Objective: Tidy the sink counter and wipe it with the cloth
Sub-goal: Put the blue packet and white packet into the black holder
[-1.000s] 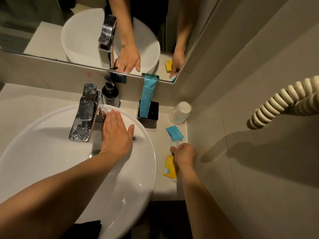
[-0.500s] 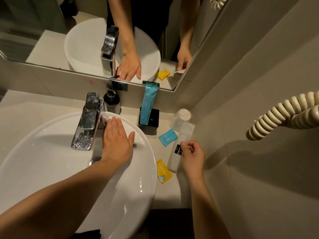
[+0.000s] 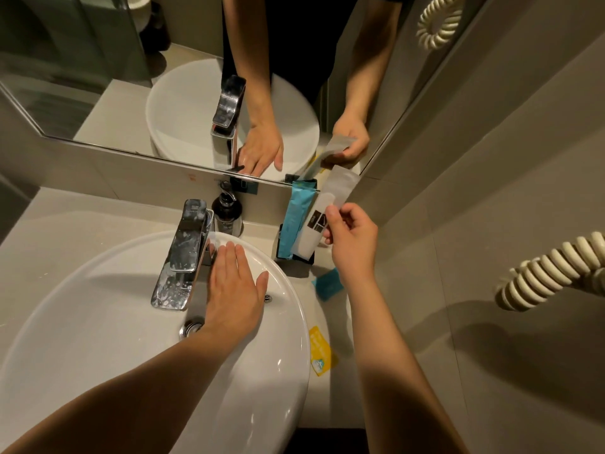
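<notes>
My right hand (image 3: 352, 239) pinches a long white packet (image 3: 322, 217) with a dark label. The packet's lower end stands inside the black holder (image 3: 282, 247) at the back of the counter, beside a tall blue packet (image 3: 296, 217). Flat on the far rim of the white basin (image 3: 98, 322) lies my left hand (image 3: 235, 290), fingers spread, just right of the chrome tap (image 3: 183, 253). A small blue sachet (image 3: 327, 283) and a yellow sachet (image 3: 319, 350) lie on the beige counter (image 3: 49, 231) right of the basin. No cloth is in view.
A dark soap pump bottle (image 3: 227, 213) stands behind the tap against the mirror (image 3: 163, 77). The grey tiled wall (image 3: 491, 191) closes the right side, with a coiled cream cord (image 3: 550, 270) hanging from it. The counter strip right of the basin is narrow.
My right hand picked the white packet up off the counter and carried it back and up into the black holder. The left hand stayed on the basin rim.
</notes>
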`<state>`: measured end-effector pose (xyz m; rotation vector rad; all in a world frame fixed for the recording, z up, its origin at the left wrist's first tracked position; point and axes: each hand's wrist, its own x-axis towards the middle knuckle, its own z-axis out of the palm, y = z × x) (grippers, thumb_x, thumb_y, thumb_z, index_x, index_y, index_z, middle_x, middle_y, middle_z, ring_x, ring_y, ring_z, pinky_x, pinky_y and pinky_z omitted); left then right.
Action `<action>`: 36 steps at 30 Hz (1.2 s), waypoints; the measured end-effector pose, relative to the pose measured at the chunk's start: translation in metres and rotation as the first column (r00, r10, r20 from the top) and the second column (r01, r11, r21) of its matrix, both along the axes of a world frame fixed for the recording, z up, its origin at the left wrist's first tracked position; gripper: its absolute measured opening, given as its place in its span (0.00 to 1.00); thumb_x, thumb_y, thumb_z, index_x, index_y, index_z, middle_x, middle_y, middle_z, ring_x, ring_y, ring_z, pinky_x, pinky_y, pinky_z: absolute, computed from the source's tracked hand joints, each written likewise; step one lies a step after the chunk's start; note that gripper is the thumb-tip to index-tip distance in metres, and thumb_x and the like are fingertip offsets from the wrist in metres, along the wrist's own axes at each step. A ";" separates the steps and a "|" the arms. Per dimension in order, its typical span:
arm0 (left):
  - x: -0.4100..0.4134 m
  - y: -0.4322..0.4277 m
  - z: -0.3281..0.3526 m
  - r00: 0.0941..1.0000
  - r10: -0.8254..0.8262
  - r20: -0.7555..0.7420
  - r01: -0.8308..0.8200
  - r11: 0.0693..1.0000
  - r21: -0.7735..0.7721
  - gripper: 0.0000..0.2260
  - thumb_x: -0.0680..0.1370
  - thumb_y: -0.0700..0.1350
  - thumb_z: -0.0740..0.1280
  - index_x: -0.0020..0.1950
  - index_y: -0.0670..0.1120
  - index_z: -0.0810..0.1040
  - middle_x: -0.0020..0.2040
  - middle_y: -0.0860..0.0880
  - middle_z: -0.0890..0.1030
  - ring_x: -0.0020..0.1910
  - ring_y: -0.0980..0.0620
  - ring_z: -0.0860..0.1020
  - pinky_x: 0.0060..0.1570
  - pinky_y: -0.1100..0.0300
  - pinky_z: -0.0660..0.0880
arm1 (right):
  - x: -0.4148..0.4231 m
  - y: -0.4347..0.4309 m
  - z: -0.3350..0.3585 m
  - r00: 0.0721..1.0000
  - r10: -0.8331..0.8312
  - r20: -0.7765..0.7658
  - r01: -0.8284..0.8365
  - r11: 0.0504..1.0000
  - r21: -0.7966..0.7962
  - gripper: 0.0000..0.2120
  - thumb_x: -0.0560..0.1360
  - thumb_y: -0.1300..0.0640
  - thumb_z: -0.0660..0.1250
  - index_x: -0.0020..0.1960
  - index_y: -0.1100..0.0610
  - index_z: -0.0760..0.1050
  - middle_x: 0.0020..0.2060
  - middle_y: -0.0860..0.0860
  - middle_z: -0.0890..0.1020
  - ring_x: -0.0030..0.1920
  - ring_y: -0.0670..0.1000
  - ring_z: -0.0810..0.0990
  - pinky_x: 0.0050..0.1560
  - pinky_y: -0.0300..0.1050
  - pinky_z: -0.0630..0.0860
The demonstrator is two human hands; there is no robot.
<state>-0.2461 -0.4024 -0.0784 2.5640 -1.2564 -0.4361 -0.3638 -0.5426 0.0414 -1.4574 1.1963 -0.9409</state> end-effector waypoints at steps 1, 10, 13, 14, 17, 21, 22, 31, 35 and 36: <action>0.000 0.000 0.000 1.000 0.000 -0.005 0.000 1.000 -0.006 0.34 0.84 0.60 0.49 0.82 0.41 0.44 0.84 0.41 0.48 0.83 0.43 0.46 0.79 0.48 0.46 | 0.003 -0.002 -0.003 1.000 0.010 0.001 -0.010 1.000 0.007 0.07 0.82 0.59 0.67 0.45 0.59 0.77 0.36 0.52 0.81 0.32 0.45 0.76 0.34 0.40 0.77; 0.002 0.000 -0.006 1.000 -0.005 -0.018 0.005 1.000 0.000 0.34 0.84 0.61 0.45 0.82 0.42 0.42 0.84 0.42 0.46 0.83 0.44 0.44 0.80 0.47 0.46 | 0.005 -0.013 -0.038 0.993 0.010 -0.114 -0.004 0.999 0.050 0.09 0.81 0.57 0.67 0.48 0.63 0.78 0.42 0.60 0.84 0.38 0.47 0.80 0.44 0.46 0.83; 0.001 0.001 -0.006 1.000 -0.009 -0.015 0.009 1.000 -0.009 0.34 0.84 0.61 0.45 0.82 0.42 0.42 0.84 0.42 0.46 0.83 0.44 0.44 0.80 0.48 0.46 | 0.006 -0.015 -0.047 0.989 0.013 -0.148 -0.004 0.998 0.061 0.09 0.81 0.57 0.67 0.48 0.62 0.79 0.42 0.58 0.84 0.39 0.45 0.81 0.45 0.46 0.83; 0.001 0.001 -0.006 1.000 -0.008 -0.015 0.007 1.000 -0.008 0.34 0.84 0.61 0.45 0.82 0.42 0.42 0.84 0.42 0.46 0.83 0.44 0.44 0.80 0.48 0.46 | 0.007 -0.016 -0.049 0.987 0.016 -0.157 -0.006 0.998 0.061 0.09 0.81 0.56 0.67 0.48 0.62 0.79 0.41 0.57 0.84 0.40 0.45 0.81 0.45 0.45 0.82; 0.002 0.000 -0.005 1.000 -0.009 -0.026 0.008 1.000 -0.012 0.34 0.84 0.60 0.46 0.82 0.42 0.42 0.84 0.42 0.46 0.83 0.44 0.44 0.80 0.48 0.45 | 0.009 -0.020 -0.053 0.986 0.032 -0.166 -0.022 0.998 0.058 0.09 0.81 0.56 0.67 0.47 0.61 0.79 0.42 0.58 0.84 0.41 0.48 0.81 0.46 0.50 0.82; 0.002 0.001 -0.005 0.999 -0.011 -0.031 0.011 1.000 -0.015 0.34 0.84 0.60 0.46 0.82 0.41 0.42 0.84 0.42 0.46 0.83 0.44 0.43 0.80 0.49 0.45 | 0.010 -0.024 -0.055 0.982 0.043 -0.186 -0.033 0.998 0.060 0.09 0.82 0.55 0.67 0.48 0.61 0.79 0.42 0.54 0.85 0.43 0.48 0.83 0.45 0.48 0.83; 0.002 0.000 -0.005 0.999 -0.013 -0.032 0.012 1.000 -0.015 0.34 0.84 0.60 0.46 0.82 0.41 0.42 0.84 0.42 0.46 0.83 0.44 0.43 0.80 0.49 0.44 | 0.010 -0.025 -0.056 0.980 0.048 -0.193 -0.037 0.998 0.060 0.09 0.82 0.54 0.67 0.48 0.60 0.79 0.42 0.53 0.85 0.43 0.48 0.83 0.44 0.46 0.83; 0.001 0.001 -0.003 0.999 -0.008 -0.037 0.007 1.000 -0.024 0.34 0.84 0.60 0.47 0.82 0.42 0.43 0.84 0.42 0.46 0.83 0.45 0.43 0.79 0.50 0.43 | 0.008 -0.021 -0.071 0.968 0.045 -0.246 -0.029 0.997 0.067 0.11 0.82 0.54 0.67 0.47 0.63 0.77 0.39 0.49 0.82 0.37 0.34 0.80 0.34 0.30 0.76; 0.002 0.001 -0.003 0.999 -0.010 -0.034 0.009 1.000 -0.024 0.33 0.84 0.60 0.46 0.82 0.41 0.42 0.84 0.42 0.46 0.83 0.44 0.43 0.79 0.50 0.43 | 0.008 -0.023 -0.072 0.972 0.034 -0.232 -0.019 0.998 0.067 0.11 0.82 0.55 0.67 0.48 0.63 0.78 0.38 0.47 0.81 0.36 0.34 0.79 0.34 0.29 0.75; 0.001 0.001 -0.003 0.999 -0.010 -0.031 0.010 1.000 -0.024 0.33 0.84 0.60 0.46 0.82 0.41 0.42 0.84 0.42 0.46 0.83 0.44 0.43 0.79 0.50 0.43 | 0.008 -0.023 -0.072 0.972 0.032 -0.232 -0.019 0.998 0.062 0.10 0.81 0.55 0.68 0.48 0.62 0.78 0.38 0.47 0.81 0.37 0.36 0.80 0.35 0.31 0.76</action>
